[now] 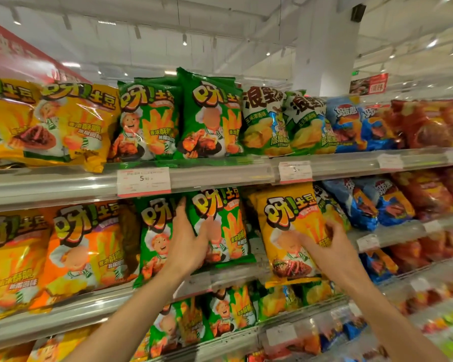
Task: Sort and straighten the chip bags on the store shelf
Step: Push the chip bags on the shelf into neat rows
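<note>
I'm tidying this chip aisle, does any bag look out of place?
Yes. The yellow bag under the right hand sits on the middle shelf between green bags and blue ones, away from the other yellow bags.

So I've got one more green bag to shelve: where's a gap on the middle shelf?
One gap shows: the dark slot between the green bag that the left hand holds and the yellow bag that the right hand grips. Left of there, the orange bags sit packed edge to edge.
</note>
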`<state>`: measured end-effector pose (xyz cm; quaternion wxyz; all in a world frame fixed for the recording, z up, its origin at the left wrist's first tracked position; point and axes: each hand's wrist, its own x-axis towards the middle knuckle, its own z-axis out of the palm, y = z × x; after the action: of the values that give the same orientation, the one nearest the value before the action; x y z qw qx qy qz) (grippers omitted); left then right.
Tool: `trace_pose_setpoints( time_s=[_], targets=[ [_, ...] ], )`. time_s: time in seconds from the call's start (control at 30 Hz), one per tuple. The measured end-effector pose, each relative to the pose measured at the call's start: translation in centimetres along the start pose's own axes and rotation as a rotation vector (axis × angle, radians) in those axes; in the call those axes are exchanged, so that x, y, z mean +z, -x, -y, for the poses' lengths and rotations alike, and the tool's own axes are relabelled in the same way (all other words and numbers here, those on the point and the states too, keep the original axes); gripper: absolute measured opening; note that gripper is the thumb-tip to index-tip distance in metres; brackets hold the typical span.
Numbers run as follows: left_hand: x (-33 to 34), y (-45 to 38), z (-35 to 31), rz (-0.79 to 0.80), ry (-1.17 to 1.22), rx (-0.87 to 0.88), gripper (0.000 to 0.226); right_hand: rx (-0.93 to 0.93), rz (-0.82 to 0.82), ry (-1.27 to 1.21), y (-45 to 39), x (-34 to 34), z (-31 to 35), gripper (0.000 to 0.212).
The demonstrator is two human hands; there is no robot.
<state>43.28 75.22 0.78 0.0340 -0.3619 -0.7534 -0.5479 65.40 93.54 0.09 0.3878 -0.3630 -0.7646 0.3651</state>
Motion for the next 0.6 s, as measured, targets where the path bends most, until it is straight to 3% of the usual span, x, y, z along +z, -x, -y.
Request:
trace_pose_setpoints(
  time_s=[0.2,0.6],
  targets=[
    [3.9,-2.1,-0.4,0.025,-0.069,-0.058,0.076,0.087,-0.029,0.024,0.6,-1.6,-2.1,0.092],
    [4.8,-2.3,0.8,0.187,-0.164,-0.077,0.082,0.096,-0.019,-0.020,1.4,-1.4,-1.9,0.088]
  ],
)
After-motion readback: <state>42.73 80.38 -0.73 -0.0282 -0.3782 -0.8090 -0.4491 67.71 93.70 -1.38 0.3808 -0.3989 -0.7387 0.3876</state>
